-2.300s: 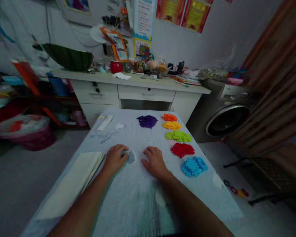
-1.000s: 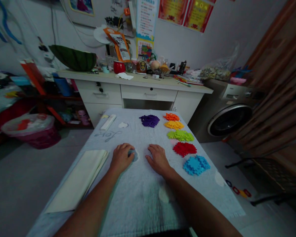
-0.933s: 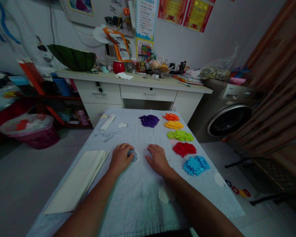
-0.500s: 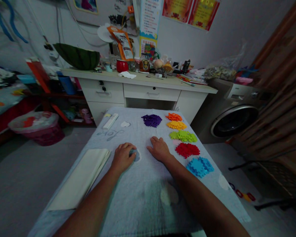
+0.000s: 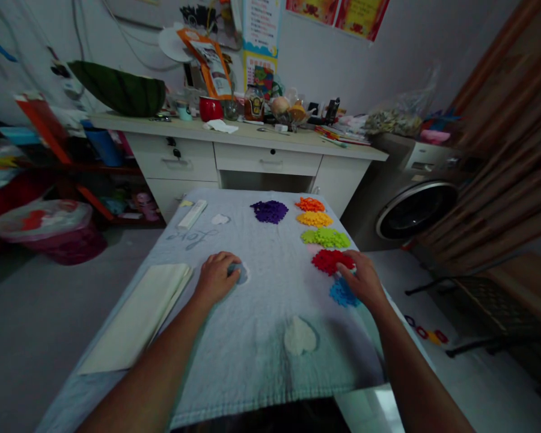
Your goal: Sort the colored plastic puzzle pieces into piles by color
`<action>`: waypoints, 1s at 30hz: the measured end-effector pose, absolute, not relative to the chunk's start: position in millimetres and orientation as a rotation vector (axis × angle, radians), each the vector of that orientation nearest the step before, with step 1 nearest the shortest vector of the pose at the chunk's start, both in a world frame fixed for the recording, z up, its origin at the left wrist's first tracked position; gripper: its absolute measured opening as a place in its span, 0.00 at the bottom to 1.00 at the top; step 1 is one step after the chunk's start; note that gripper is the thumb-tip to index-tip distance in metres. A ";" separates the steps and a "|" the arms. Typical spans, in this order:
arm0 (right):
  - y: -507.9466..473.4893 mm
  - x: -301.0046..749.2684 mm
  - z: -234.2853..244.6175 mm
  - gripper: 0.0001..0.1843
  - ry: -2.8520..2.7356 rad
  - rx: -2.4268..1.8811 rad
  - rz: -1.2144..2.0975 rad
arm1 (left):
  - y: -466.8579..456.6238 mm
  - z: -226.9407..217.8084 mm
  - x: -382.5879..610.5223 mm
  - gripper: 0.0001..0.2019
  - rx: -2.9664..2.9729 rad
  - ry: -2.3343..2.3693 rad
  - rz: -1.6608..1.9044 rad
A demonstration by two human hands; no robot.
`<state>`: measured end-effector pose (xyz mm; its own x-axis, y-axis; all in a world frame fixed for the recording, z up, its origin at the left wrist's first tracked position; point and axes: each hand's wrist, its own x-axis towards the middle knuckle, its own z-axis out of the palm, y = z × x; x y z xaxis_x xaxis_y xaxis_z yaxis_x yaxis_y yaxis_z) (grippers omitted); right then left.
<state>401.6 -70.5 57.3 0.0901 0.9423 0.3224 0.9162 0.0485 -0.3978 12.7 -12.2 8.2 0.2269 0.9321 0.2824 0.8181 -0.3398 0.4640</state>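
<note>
My right hand reaches over the pile of red plastic pieces, thumb and fingers apart at its right edge. Under that hand, the pile of light blue pieces is partly covered. Whether any fingertip grips a piece cannot be made out. On the left, my left hand rests on the cloth-covered table, fingers loosely spread and holding nothing. Up the right side lie piles of lime green, yellow and orange pieces. A purple pile sits near the far edge.
A folded cream cloth lies along the table's left side, with a white remote-like bar beyond it. Behind stands a white desk bearing a cut watermelon and jars. A washing machine and a black-legged stool are right.
My right hand has moved right, from the middle of the table to the red and light blue piles. My left hand stays in place on the cloth. The view has shifted slightly.
</note>
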 end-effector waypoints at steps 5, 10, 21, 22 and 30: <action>-91.4 432.6 30.8 0.37 -1.616 -2.190 0.051 | -10.7 7.2 12.1 0.12 2.300 1.658 0.755; -106.0 415.0 22.7 0.36 -1.637 -2.278 0.070 | -10.1 7.0 12.2 0.12 2.304 1.662 0.749; -102.7 342.5 28.9 0.31 -1.810 -1.928 0.079 | -9.5 4.1 11.1 0.13 2.316 1.638 0.769; -100.3 339.1 29.6 0.29 -1.828 -1.873 0.085 | -9.7 4.6 11.3 0.13 2.311 1.641 0.768; -48.3 295.1 58.8 0.18 -1.996 -1.687 0.197 | -11.8 9.0 12.9 0.12 2.284 1.649 0.772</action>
